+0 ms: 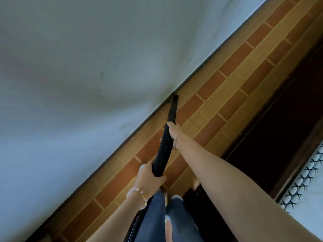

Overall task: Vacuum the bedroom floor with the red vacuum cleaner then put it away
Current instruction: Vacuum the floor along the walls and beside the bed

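Along wall base, head view: black nozzle [173, 109] tip sits at joint where grey wall [78, 67] meets brick-pattern floor [227, 88]. R hand [173, 130] grips nozzle's rear end; L hand [148, 177] is clamped round ribbed hose [161, 154]. Dark bed frame [271, 128] hems floor strip on right.

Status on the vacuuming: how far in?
Done: nothing visibly settled. In hand: right hand and left hand grip the black ribbed vacuum hose, its black tapered nozzle at the seam of grey wall and brown tiled floor. Left: stowing the vacuum; its body is out of view.
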### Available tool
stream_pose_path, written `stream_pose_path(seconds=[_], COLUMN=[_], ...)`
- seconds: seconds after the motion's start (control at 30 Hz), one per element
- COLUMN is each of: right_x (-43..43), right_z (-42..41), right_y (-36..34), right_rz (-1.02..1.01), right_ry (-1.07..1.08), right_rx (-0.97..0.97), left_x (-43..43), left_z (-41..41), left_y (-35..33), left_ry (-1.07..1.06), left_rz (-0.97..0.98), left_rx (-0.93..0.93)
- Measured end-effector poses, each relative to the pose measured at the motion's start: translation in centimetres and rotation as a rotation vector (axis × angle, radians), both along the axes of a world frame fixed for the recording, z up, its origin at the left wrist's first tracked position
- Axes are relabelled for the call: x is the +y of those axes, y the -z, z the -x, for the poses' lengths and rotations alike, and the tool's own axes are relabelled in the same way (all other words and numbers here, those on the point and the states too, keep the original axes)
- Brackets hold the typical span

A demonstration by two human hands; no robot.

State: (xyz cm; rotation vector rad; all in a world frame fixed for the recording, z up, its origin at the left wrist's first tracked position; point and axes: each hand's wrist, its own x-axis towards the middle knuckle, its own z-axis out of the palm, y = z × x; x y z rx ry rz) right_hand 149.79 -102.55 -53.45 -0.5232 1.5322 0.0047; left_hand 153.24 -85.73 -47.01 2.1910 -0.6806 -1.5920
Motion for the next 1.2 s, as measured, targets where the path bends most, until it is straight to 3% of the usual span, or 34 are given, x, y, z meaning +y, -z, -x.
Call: stream_pose_path(seconds=[0.3,0.47,0.77,1.2], right_x=[-3.0,-7.2,-15.2,-32.7], right_z=[-1.7,0.6,3.6,11.8], right_y=[1.3,2.3,2.2,2.6], right_rz=[-0.001,0.003,-0.041,0.021], right_ry=[0.104,0.087,0.173,-0.039], right_rx=[-0.026,0.016,-0.044,0.046], left_x=[-4.1,-8.2,-17.1,-34.5], left_z=[-2.9,-1.7,1.4,9.5], left_y=[1.3,2.0,3.0,3.6], left_ry=[0.141,0.098,0.155,0.145], left_rz=[-0.028,-0.066,-0.162,-0.144], left_rx=[-0.044,0.039,-0.005,0.074])
